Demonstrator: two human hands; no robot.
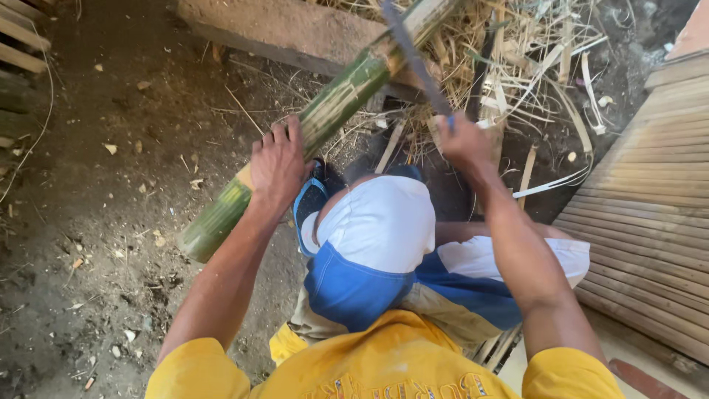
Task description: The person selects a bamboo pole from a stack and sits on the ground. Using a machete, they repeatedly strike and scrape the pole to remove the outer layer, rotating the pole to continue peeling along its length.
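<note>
A thick green bamboo pole (336, 103) lies slanted from the lower left up to the top middle, resting on a wooden beam (288, 33). My left hand (277, 166) presses down on the pole near its lower end. My right hand (459, 140) grips the handle of a long dark blade (412, 55), whose edge lies across the pole's upper part. My knees, in blue and white shorts, are bent below the pole.
Dirt ground with chips lies at the left. A heap of pale bamboo strips and shavings (532, 52) fills the top right. A slatted bamboo panel (650, 207) runs down the right side. Wooden slats (18, 44) stick in at the top left.
</note>
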